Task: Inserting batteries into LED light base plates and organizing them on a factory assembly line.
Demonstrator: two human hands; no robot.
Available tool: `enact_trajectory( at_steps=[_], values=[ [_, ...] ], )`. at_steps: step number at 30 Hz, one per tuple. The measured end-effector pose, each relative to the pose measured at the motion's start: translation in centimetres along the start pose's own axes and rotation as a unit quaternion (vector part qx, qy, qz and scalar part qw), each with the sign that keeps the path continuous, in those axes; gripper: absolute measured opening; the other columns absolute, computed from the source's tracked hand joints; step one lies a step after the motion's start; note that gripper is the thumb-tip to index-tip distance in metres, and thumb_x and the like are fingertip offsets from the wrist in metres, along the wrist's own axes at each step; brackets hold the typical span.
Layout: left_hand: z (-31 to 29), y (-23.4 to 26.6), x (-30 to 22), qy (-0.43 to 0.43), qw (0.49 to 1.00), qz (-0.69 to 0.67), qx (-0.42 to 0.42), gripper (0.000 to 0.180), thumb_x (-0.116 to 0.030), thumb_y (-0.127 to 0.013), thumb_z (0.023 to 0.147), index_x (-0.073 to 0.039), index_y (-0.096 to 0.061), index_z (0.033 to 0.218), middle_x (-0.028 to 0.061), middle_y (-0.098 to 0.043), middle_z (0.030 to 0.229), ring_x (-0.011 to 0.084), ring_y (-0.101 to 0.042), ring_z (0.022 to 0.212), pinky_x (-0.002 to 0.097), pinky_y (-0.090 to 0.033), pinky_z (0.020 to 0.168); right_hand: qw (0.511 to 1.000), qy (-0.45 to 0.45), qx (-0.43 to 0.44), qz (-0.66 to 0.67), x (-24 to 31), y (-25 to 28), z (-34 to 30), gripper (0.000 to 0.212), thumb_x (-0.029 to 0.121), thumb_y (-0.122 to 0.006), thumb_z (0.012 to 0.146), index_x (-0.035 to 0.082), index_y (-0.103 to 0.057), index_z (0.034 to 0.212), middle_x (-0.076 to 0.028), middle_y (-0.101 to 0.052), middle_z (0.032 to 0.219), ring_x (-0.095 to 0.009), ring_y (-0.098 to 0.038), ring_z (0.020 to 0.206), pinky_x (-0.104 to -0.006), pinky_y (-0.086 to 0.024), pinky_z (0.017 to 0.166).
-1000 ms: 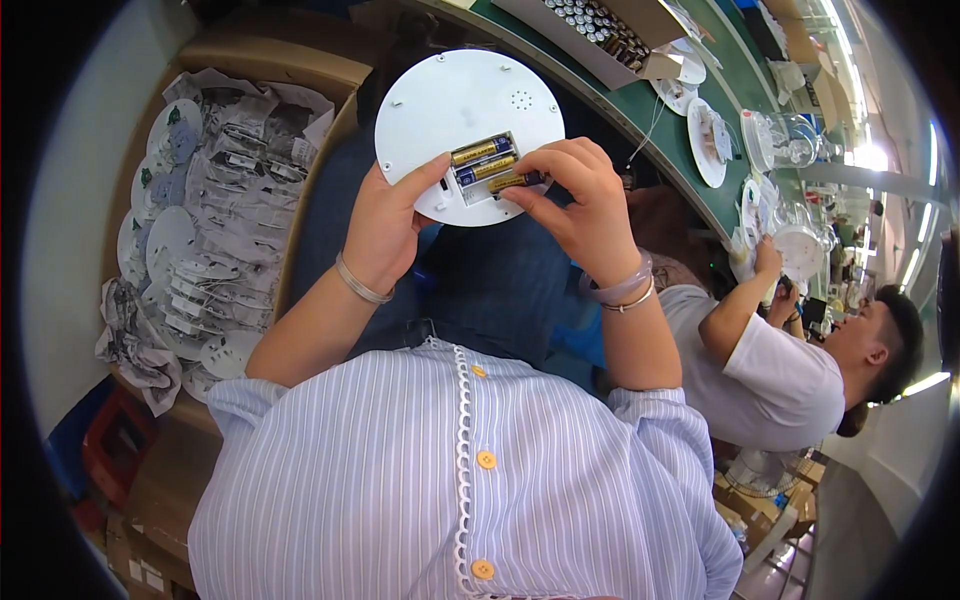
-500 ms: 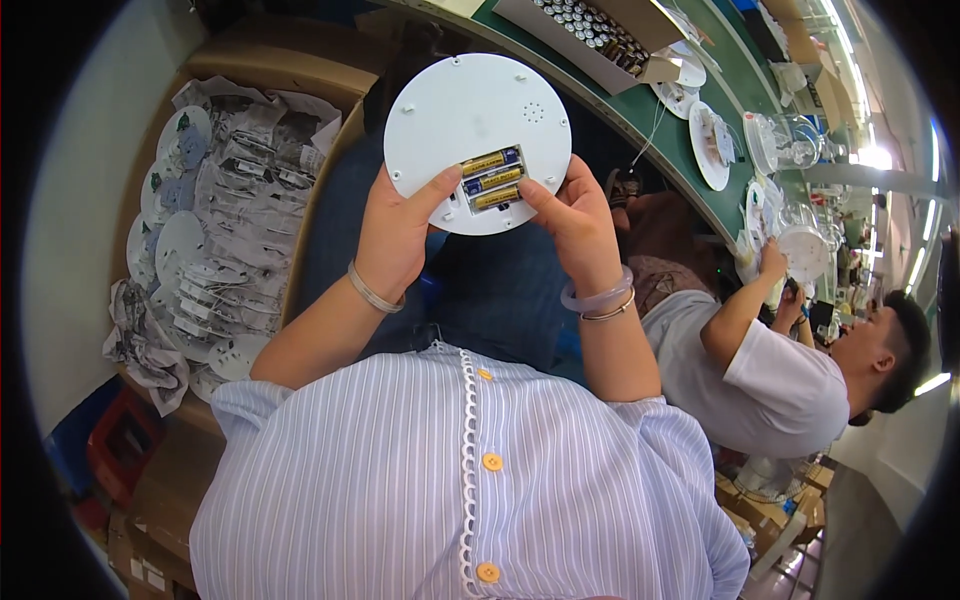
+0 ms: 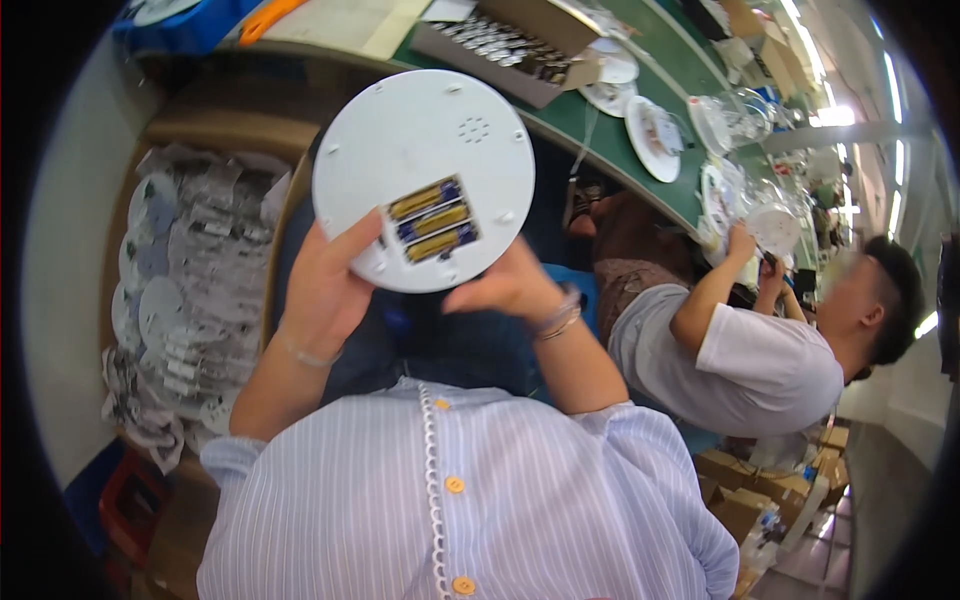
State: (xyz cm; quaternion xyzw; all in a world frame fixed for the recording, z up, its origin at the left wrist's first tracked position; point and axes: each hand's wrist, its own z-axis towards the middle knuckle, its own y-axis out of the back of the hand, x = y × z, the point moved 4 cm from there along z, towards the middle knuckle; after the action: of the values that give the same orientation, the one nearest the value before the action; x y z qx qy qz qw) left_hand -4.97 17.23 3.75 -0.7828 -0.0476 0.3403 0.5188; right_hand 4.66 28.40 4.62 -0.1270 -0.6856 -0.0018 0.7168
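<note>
A white round plastic housing (image 3: 400,135) is held up before me, its back face towards me. Three gold-and-dark batteries (image 3: 432,218) lie side by side in the uncovered compartment low on it. My left hand (image 3: 335,285) grips the lower left rim, thumb on the face near the compartment and fingers behind. At the lower right rim is my right hand (image 3: 515,285), slightly blurred, its thumb stretched out below the disc and apart from the fingers. Whether its fingertips touch the rim cannot be made out.
On the left, a carton (image 3: 285,215) holds several similar discs with papery wrapping. The green bench (image 3: 590,140) carries a box of batteries (image 3: 500,50) and more discs (image 3: 655,140). A co-worker (image 3: 730,350) sits at the right, hands on parts at the bench.
The housing has moved left and nearer, tilting slightly. My right thumb has left its face and come down below the rim. My left hand keeps its hold. The view has shifted.
</note>
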Motion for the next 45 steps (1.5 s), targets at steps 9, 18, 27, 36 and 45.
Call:
enact_trajectory(
  at_steps=[9, 18, 27, 36, 45],
  values=[
    [-2.4, 1.4, -5.7, -0.083, 0.962, -0.123, 0.228, 0.040, -0.017, -0.037, 0.087, -0.002, -0.029, 0.123, 0.0143, -0.036, 0.124, 0.0253, -0.036, 0.113, 0.0419, -0.028, 0.096, 0.990, -0.088, 0.083, 0.076, -0.9, -2.4, -3.4, 0.014, 0.012, -0.052, 0.081, -0.001, -0.053, 0.086, -0.004, -0.055, 0.070, -0.009, -0.055, 0.063, -0.0192, -0.044, 0.056],
    [-5.0, 0.4, -7.6, -0.048, 0.919, -0.253, 0.299, 0.041, -0.014, -0.042, 0.085, 0.001, -0.032, 0.121, 0.0163, -0.036, 0.124, 0.0225, -0.045, 0.104, 0.0340, -0.040, 0.084, 0.994, -0.013, 0.102, -0.035, 0.4, -0.9, -6.3, 0.023, 0.023, -0.045, 0.084, 0.004, -0.048, 0.071, 0.000, -0.047, 0.056, -0.006, -0.042, 0.047, -0.0185, -0.033, 0.046],
    [-7.3, 0.2, -8.2, -0.153, 0.937, -0.173, 0.263, 0.036, -0.012, -0.043, 0.085, 0.006, -0.036, 0.115, 0.0176, -0.044, 0.114, 0.0244, -0.047, 0.100, 0.0331, -0.041, 0.083, 0.990, 0.073, 0.079, -0.096, 3.1, -2.2, -6.2, 0.023, 0.020, -0.037, 0.086, 0.002, -0.048, 0.077, -0.005, -0.056, 0.059, -0.013, -0.055, 0.052, -0.0216, -0.042, 0.049],
    [-9.8, 3.9, -8.4, -0.246, 0.928, -0.163, 0.228, 0.038, -0.016, -0.041, 0.085, 0.005, -0.034, 0.116, 0.0185, -0.045, 0.113, 0.0237, -0.053, 0.089, 0.0330, -0.045, 0.074, 0.985, 0.128, 0.099, -0.062, 3.2, -2.3, -6.5, 0.022, 0.018, -0.047, 0.081, 0.001, -0.058, 0.073, -0.006, -0.058, 0.061, -0.013, -0.055, 0.052, -0.0215, -0.042, 0.048],
    [-10.6, 1.6, -7.3, -0.426, 0.864, 0.001, 0.268, 0.052, -0.015, -0.052, 0.080, -0.005, -0.028, 0.125, 0.0117, -0.031, 0.128, 0.0253, -0.033, 0.115, 0.0383, -0.018, 0.101, 0.986, 0.134, 0.061, -0.081, 3.3, -2.4, -6.5, 0.025, 0.018, -0.043, 0.083, 0.002, -0.057, 0.069, -0.005, -0.057, 0.061, -0.013, -0.053, 0.049, -0.0219, -0.041, 0.045]
  ],
)
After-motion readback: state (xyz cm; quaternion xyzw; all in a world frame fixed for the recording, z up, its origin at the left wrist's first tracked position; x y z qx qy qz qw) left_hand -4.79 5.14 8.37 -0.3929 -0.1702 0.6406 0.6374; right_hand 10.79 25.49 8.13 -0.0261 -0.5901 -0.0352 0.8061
